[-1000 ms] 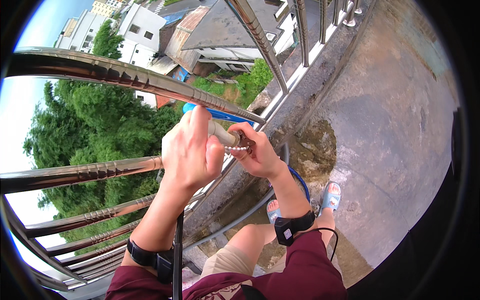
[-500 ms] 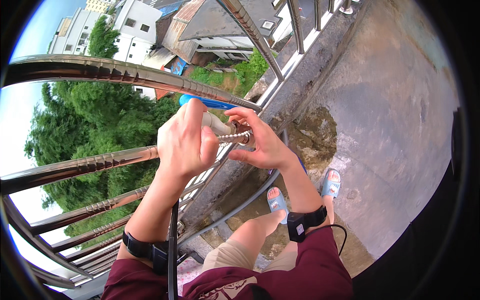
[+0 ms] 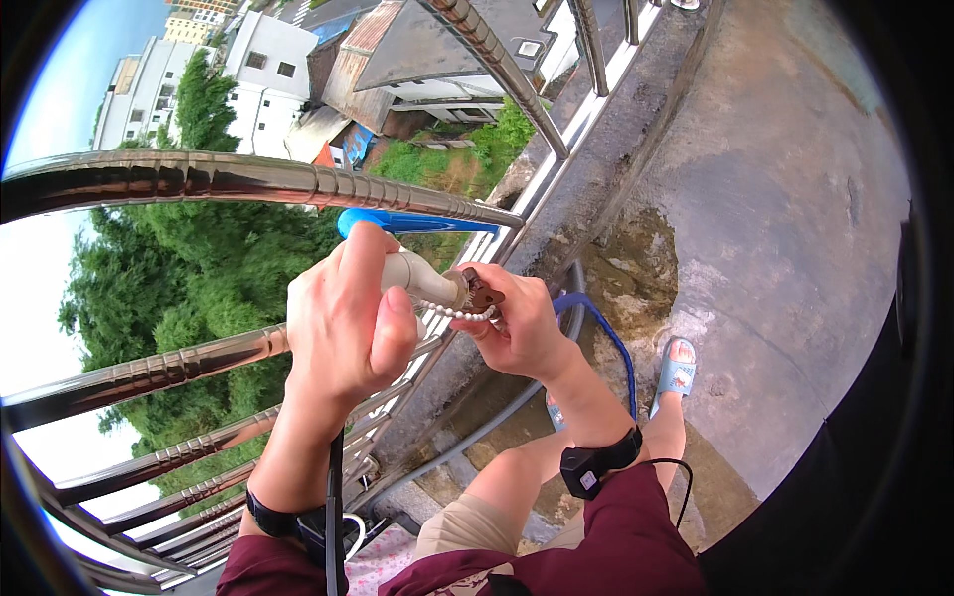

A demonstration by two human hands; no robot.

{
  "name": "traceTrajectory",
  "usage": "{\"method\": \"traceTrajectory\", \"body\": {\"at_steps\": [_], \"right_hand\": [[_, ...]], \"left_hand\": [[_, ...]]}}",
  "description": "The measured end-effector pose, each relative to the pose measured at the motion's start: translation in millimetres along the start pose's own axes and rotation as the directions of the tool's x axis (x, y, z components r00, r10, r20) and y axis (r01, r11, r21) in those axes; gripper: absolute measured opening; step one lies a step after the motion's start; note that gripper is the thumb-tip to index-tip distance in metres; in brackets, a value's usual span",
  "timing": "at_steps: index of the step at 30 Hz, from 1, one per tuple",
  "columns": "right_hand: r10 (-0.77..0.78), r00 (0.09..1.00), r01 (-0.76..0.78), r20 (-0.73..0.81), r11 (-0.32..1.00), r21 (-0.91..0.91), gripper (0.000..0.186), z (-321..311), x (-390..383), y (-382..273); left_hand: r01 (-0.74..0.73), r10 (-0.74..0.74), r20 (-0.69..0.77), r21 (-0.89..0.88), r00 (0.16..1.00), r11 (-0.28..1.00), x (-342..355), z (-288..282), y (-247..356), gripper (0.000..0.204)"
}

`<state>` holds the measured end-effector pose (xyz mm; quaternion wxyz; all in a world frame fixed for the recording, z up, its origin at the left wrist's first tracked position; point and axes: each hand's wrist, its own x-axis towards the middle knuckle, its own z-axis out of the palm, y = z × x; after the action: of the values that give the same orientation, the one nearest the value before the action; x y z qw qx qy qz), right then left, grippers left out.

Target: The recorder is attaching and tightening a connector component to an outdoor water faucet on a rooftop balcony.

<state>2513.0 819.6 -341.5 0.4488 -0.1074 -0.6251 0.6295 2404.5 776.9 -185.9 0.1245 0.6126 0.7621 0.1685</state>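
Observation:
My left hand (image 3: 343, 318) is closed around a whitish, curved, pipe-like piece (image 3: 422, 276) that emerges past its thumb and forefinger. At that piece's far end is a brown fitting (image 3: 485, 294), with my right hand (image 3: 522, 318) closed on it, fingertips around its edge. A strand of pale beads (image 3: 462, 313) hangs just below, running towards the right fingers. Above my left hand lies a long, smooth blue piece (image 3: 417, 222), rounded at its near end; whether it joins the whitish piece I cannot tell.
A metal railing (image 3: 258, 179) with ringed bars stands on the left, beyond it trees and buildings. A blue hose (image 3: 618, 343) and a grey pipe (image 3: 517, 382) run low by the ledge (image 3: 606, 199). Concrete floor (image 3: 765, 248) lies right, near my sandalled feet (image 3: 676, 368).
My right fingers, spread apart before, have closed in on the brown fitting. Both hands have shifted slightly down, and more of the whitish piece and blue hose shows.

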Motion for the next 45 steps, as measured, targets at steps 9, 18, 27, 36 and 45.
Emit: {"method": "traceTrajectory", "body": {"at_steps": [9,18,27,36,45], "right_hand": [[-0.182,0.983,0.139,-0.032,0.843,-0.520,0.049,2.2,10.8,-19.3],[0.084,0.994,-0.110,-0.071,0.788,-0.606,0.037,10.3,20.1,-58.0],[-0.031,0.990,0.033,0.141,0.999,-0.015,0.042,-10.5,29.9,-4.9],[0.048,0.897,-0.226,0.439,0.903,0.364,0.042,-24.0,48.4,9.9],[-0.065,0.998,0.060,-0.005,0.946,-0.318,0.070,-16.6,14.3,-23.6]], "left_hand": [[0.034,-0.034,-0.024,0.028,0.999,0.999,4.7,-4.5,-4.6,0.035],[0.071,-0.066,-0.070,0.074,0.995,0.995,2.9,-2.5,-7.7,0.034],[0.056,-0.051,-0.049,0.109,0.998,0.992,4.0,-5.0,-3.6,0.033],[0.038,-0.034,-0.062,0.060,0.997,0.997,2.4,-2.7,-2.5,0.034],[0.015,-0.006,-0.078,0.105,0.997,0.994,4.6,-1.7,-7.1,0.031]]}}
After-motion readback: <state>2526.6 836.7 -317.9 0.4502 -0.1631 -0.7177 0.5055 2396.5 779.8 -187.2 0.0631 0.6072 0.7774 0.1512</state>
